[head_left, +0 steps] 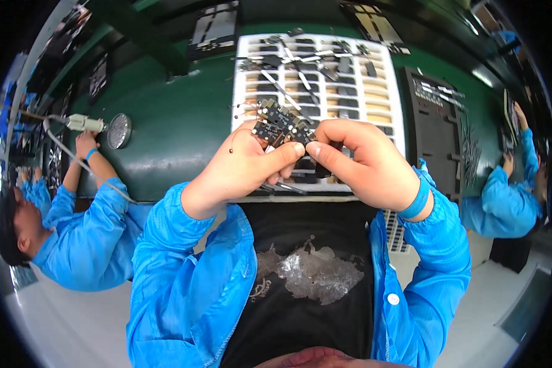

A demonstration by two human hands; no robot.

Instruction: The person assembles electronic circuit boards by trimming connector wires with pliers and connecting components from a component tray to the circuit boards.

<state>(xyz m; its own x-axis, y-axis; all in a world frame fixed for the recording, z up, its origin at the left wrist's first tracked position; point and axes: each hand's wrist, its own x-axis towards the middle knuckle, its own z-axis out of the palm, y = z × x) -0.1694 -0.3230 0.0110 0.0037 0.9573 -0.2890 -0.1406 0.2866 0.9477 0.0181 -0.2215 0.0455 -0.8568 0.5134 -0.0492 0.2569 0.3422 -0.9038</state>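
Remotely, I see left hand (239,161) and right hand (371,162) pinching a circuit board (278,124); twisting could snag thin wires (231,151).

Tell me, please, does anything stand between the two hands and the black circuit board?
Nothing visible does: the left hand holds the black circuit board, and the right hand grips its right edge. The white tray lies behind them in view, not between.

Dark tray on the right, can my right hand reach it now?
Probably yes: nothing visible blocks the right hand from the dark tray, though that hand is busy at the circuit board.
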